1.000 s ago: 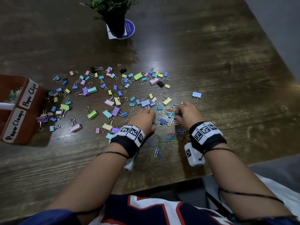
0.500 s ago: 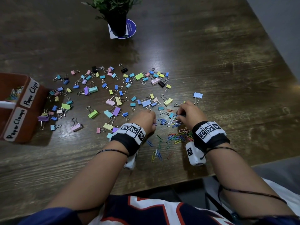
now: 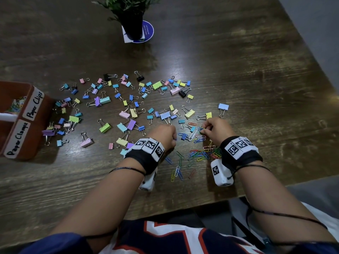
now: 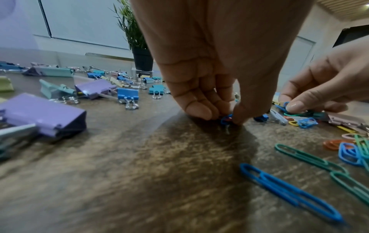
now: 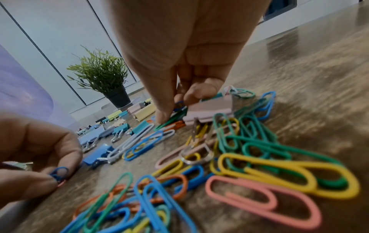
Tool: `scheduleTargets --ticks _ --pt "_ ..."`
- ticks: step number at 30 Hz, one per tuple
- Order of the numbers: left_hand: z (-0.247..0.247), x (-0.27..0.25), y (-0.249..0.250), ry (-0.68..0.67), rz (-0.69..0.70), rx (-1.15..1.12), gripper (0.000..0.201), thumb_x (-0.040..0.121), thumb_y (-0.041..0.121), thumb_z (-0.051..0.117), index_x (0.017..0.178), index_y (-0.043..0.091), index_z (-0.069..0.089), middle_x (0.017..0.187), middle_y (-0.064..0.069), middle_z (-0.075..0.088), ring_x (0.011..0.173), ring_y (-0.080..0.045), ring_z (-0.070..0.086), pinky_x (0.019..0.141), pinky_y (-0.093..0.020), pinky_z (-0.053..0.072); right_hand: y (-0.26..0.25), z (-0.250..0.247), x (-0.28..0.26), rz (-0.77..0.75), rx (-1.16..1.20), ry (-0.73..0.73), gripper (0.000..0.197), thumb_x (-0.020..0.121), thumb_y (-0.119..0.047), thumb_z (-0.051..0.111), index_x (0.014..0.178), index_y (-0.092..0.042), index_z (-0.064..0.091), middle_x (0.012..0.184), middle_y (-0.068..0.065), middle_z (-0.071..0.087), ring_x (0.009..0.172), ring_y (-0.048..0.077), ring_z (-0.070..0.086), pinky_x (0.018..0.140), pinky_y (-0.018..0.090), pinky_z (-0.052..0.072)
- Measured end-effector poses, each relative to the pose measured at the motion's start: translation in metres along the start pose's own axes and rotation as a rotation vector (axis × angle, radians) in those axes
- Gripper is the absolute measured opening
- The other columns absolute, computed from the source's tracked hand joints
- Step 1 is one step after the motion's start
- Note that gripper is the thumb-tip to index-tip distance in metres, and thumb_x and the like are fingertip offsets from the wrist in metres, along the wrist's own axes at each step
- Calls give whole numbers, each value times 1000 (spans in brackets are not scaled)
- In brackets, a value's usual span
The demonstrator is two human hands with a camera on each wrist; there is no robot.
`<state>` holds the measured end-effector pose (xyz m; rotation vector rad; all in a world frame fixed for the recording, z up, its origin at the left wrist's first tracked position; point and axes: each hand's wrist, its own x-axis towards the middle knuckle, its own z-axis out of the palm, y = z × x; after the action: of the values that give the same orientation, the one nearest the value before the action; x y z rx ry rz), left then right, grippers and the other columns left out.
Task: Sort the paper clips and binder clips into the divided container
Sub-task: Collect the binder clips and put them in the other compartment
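Many pastel binder clips [image 3: 128, 107] lie scattered across the dark wooden table [image 3: 256, 70]. A pile of coloured paper clips [image 3: 201, 153] lies near the front edge between my wrists. My left hand [image 3: 174, 139] pinches a few small paper clips [image 4: 227, 119] between thumb and fingertips, pressed against the table. To its right, my right hand [image 3: 202, 130] pinches a green and a blue paper clip [image 5: 175, 110] at the far end of the pile, beside a pink binder clip [image 5: 211, 108]. The brown divided container [image 3: 36, 125] stands at the far left, labelled "Paper Clips" and "Paper Clamps".
Coloured paper clips [image 3: 17, 105] lie in the container's far compartment. A potted plant [image 3: 132, 24] stands on a round blue coaster at the back. The table's front edge runs just under my forearms, and its right edge slants away at the upper right.
Both hands stay over the paper clip pile. My right wrist has swung slightly to the right, showing more of the pile, while the fingers keep gathering clips.
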<state>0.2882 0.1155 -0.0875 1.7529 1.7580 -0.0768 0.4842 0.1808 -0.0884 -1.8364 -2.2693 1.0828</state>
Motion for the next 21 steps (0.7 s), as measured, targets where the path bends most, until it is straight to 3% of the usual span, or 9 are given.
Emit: scheduleTargets --ticks 6,11,17,21 --pt "4 -2 -1 29 64 81 13 83 15 59 86 19 47 94 0 43 93 -21 48 83 -34 46 2 -1 0 -31 -22 65 12 84 -17 68 83 -20 56 88 3 60 83 20 55 73 29 43" --pt "1 -5 1 30 60 60 13 85 12 56 88 19 46 93 -1 49 93 -22 52 79 -31 41 0 -3 1 -44 -28 45 12 84 -18 68 83 -21 56 84 0 63 83 21 59 70 28 44" --pt "2 -9 3 62 -25 10 13 87 14 58 99 15 58 107 -5 62 99 -25 58 84 -33 48 -16 -2 5 17 -84 105 16 83 -23 69 77 -24 53 87 1 64 82 21 58 73 33 50" --pt "3 -14 -1 154 -31 0 14 90 20 62 102 13 60 107 -4 60 100 -24 57 83 -32 46 -22 0 5 81 -166 60 23 84 -14 62 70 -25 48 90 2 64 86 23 59 75 36 52"
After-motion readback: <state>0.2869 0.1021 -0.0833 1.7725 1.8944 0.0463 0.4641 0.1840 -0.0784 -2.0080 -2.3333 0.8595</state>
